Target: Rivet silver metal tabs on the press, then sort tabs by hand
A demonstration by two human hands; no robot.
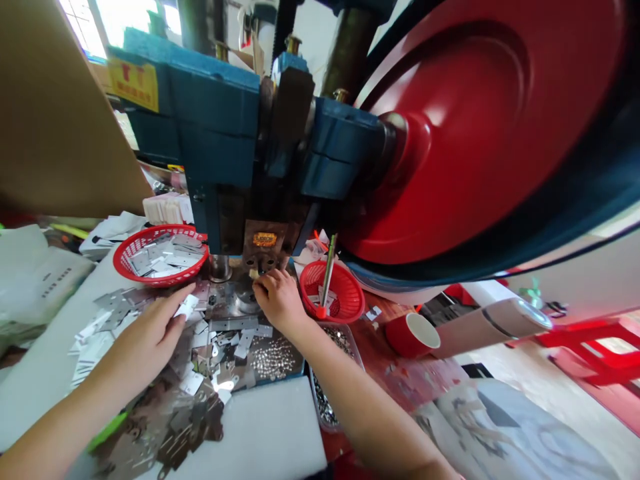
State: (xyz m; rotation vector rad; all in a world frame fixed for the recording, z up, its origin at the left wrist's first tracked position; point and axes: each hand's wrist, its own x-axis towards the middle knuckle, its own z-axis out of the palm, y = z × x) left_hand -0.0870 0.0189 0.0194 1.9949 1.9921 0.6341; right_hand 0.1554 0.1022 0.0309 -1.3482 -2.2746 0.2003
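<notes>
My left hand [150,337] rests on a heap of small flat metal plates [200,353] and pinches one pale plate [186,307] between thumb and fingers. My right hand [277,300] is closed at the die area [245,300] under the blue punch press [240,133], its fingertips pressed on a small piece I cannot make out. Tiny shiny studs [273,357] lie on the bed just below that hand.
A red basket [160,255] of plates stands at the left. A smaller red basket [333,293] with a screwdriver sits right of the die. The big red flywheel [480,120] fills the upper right. A red cup [413,333] lies beside it. White foam [270,427] covers the near edge.
</notes>
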